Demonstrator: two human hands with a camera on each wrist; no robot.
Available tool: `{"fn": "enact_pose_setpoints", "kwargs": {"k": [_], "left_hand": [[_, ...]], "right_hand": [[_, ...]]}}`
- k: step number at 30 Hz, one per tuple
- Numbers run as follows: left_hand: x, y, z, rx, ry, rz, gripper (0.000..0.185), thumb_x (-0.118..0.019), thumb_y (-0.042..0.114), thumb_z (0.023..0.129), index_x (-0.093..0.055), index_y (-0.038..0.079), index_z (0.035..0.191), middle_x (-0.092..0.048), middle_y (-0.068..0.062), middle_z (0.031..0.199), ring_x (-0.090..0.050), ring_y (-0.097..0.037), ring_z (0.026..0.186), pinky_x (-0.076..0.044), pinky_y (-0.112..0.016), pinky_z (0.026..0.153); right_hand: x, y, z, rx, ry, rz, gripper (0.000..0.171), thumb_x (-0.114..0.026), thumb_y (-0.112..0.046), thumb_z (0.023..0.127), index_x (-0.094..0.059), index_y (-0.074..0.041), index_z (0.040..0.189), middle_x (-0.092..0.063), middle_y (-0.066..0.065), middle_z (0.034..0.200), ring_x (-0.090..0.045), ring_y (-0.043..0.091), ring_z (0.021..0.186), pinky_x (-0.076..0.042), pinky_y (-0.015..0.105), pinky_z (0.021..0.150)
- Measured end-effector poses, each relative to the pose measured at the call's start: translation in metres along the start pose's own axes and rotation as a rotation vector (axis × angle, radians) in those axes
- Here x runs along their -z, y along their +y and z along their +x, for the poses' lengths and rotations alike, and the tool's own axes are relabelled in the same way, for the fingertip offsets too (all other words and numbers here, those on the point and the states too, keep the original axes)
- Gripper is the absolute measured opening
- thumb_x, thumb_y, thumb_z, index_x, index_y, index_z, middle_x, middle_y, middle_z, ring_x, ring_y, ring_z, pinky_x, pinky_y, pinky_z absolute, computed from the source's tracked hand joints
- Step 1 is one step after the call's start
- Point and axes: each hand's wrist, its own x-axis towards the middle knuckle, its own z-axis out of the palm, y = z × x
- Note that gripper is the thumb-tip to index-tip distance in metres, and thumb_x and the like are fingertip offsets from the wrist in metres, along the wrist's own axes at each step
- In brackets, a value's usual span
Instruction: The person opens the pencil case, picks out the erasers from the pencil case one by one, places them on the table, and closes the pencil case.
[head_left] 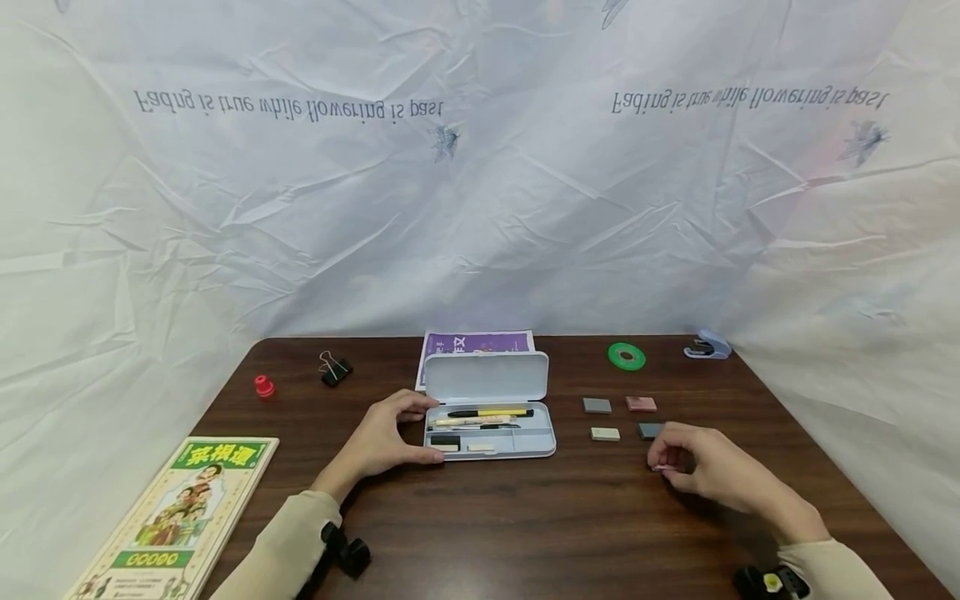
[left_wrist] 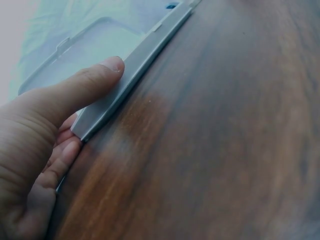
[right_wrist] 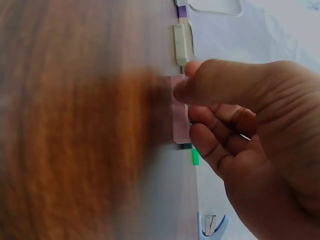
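Note:
A white pencil case (head_left: 531, 444) stands with its lid raised, holding a yellow-and-black pen (head_left: 491, 412), other pens, a black-and-white eraser (head_left: 446, 442) and a pale eraser (head_left: 481, 447). My left hand (head_left: 386, 437) grips the case's left end, thumb on the front wall and fingers around the back corner. On the right, my right hand (head_left: 708, 467) pinches a pink eraser (right_wrist: 180, 110) between thumb and fingers, low over the table. Near it lie a grey eraser (head_left: 597, 406), a reddish eraser (head_left: 641, 404), a cream eraser (head_left: 605, 434) and a dark grey eraser (head_left: 650, 430), partly behind the hand.
Behind the case lies a purple-and-white booklet (head_left: 480, 342). A green tape roll (head_left: 626, 357) and a light blue stapler (head_left: 708, 345) sit at the back right. Further left are a black binder clip (head_left: 337, 371), a red cap-like piece (head_left: 264, 386) and a green-and-cream book (head_left: 176, 517).

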Motion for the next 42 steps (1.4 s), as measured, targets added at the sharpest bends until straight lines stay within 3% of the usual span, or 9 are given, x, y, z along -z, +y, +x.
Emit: {"fn": "enact_pose_setpoints", "kwargs": {"k": [6,12,19,25,28,34,42], "left_hand": [[0.001,-0.001,0.001,0.001,-0.002,0.011,0.079,-0.107,0.047,0.073,-0.075,0.019,0.139,-0.07,0.002,0.139,-0.071,-0.021,0.126,-0.062,-0.042,0.111],[0.001,0.0,0.0,0.003,-0.007,0.02,0.079,-0.106,0.048,0.074,-0.074,0.02,0.14,-0.07,0.003,0.14,-0.071,-0.021,0.126,-0.062,-0.043,0.111],[0.001,0.001,-0.001,0.004,-0.005,0.016,0.079,-0.107,0.047,0.074,-0.074,0.019,0.141,-0.07,0.002,0.141,-0.071,-0.022,0.127,-0.062,-0.043,0.111],[0.001,0.002,-0.002,0.003,-0.005,0.01,0.079,-0.107,0.045,0.074,-0.074,0.019,0.141,-0.07,0.002,0.141,-0.071,-0.022,0.127,-0.062,-0.043,0.112],[0.001,0.002,-0.001,0.001,-0.006,0.005,0.079,-0.107,0.045,0.074,-0.074,0.019,0.141,-0.07,0.002,0.141,-0.071,-0.022,0.127,-0.061,-0.043,0.112],[0.001,0.001,-0.001,-0.002,-0.003,-0.005,0.079,-0.107,0.045,0.074,-0.075,0.018,0.14,-0.07,0.001,0.14,-0.071,-0.023,0.127,-0.062,-0.044,0.112],[0.0,0.001,-0.001,-0.014,0.006,-0.009,0.079,-0.108,0.044,0.073,-0.075,0.017,0.139,-0.071,0.001,0.139,-0.072,-0.022,0.126,-0.062,-0.044,0.111]], "right_hand": [[0.008,-0.008,0.007,-0.008,0.085,0.032,0.031,-0.092,-0.01,0.094,-0.078,-0.016,0.121,-0.08,-0.001,0.114,-0.074,0.011,0.095,-0.065,0.028,0.078],[0.008,-0.022,0.034,0.027,0.149,0.201,0.043,-0.09,-0.007,0.094,-0.075,-0.006,0.135,-0.078,0.015,0.128,-0.078,0.024,0.107,-0.068,0.033,0.089],[-0.009,-0.042,0.075,0.113,0.139,0.312,0.045,-0.087,-0.003,0.097,-0.074,-0.007,0.139,-0.079,0.008,0.128,-0.078,0.017,0.111,-0.068,0.037,0.095],[-0.03,-0.067,0.109,0.155,0.098,0.367,0.042,-0.087,-0.004,0.098,-0.075,-0.007,0.138,-0.078,0.009,0.129,-0.077,0.031,0.113,-0.068,0.041,0.097],[-0.04,-0.078,0.125,0.172,0.066,0.375,0.038,-0.085,-0.004,0.099,-0.077,-0.007,0.136,-0.078,0.013,0.129,-0.076,0.036,0.112,-0.068,0.042,0.096],[-0.066,-0.09,0.152,0.199,-0.019,0.356,0.028,-0.083,-0.004,0.101,-0.08,-0.007,0.129,-0.081,0.015,0.121,-0.077,0.02,0.107,-0.068,0.037,0.095],[-0.096,-0.101,0.172,0.232,-0.118,0.184,0.017,-0.082,-0.005,0.102,-0.085,-0.012,0.118,-0.083,-0.002,0.113,-0.075,0.009,0.104,-0.067,0.033,0.094]]}}
